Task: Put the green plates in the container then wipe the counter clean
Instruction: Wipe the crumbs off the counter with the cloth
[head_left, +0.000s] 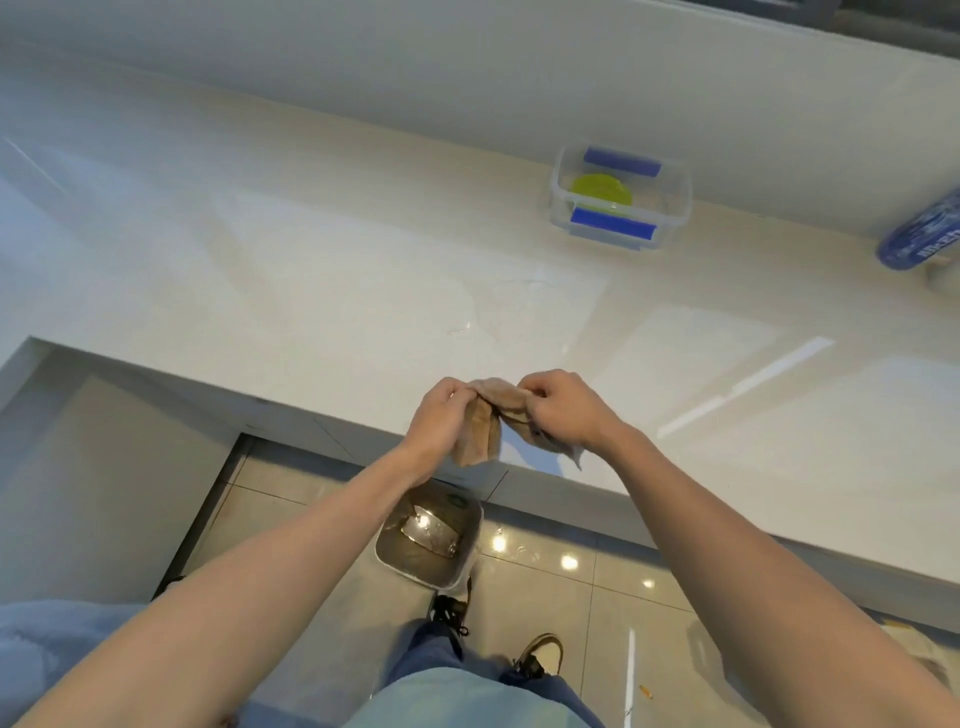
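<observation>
A green plate (601, 193) lies inside a clear plastic container (675, 192) with blue clips, standing at the back right of the white counter (311, 291). Both my hands hold a tan cloth (480, 431) above the counter's front edge. My left hand (439, 415) pinches the cloth's left part, which hangs down folded. My right hand (558, 408) grips its right part, and a corner dangles below the hand. A faint wet smear shows on the counter in front of the hands.
A blue wrapped roll (922, 234) lies at the counter's far right by the wall. On the tiled floor below the counter's edge stands a metal bin (428, 535), next to my feet. The counter steps back at the left.
</observation>
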